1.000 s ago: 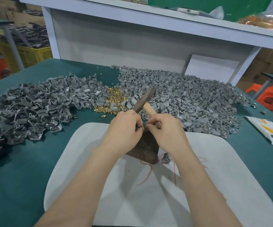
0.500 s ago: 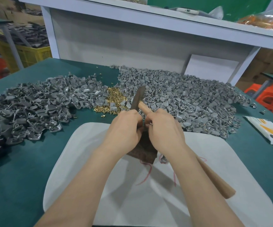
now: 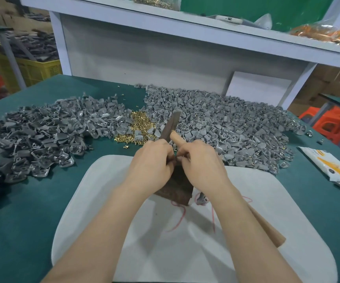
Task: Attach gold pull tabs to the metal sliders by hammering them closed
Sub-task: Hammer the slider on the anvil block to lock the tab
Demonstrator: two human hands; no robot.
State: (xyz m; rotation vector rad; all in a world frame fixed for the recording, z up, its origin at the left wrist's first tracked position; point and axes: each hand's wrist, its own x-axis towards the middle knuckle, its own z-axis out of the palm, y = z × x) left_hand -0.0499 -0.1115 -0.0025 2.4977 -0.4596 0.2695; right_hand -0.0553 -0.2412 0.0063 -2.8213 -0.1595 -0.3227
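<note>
Closely over the dark block (image 3: 178, 190), the right hand (image 3: 200, 163) curled its fingers round the hammer (image 3: 172, 121) — the left hand (image 3: 153, 163) hid what its curled fingers held. Behind the block, gold pull tabs (image 3: 141, 124) lay between grey slider heaps (image 3: 226, 127).

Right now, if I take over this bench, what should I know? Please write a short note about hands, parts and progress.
Left hand: fingers curled against the right hand, above the dark block; what it pinches is hidden.
Right hand: grips the hammer near its head.
Gold pull tabs: small heap between the left slider pile and the right slider pile, behind the white pad.
One loose slider lies on the pad beside the block.
Done: count cannot be told.
Left: probably hammer the tab closed on the block, then continue through the piles.
</note>
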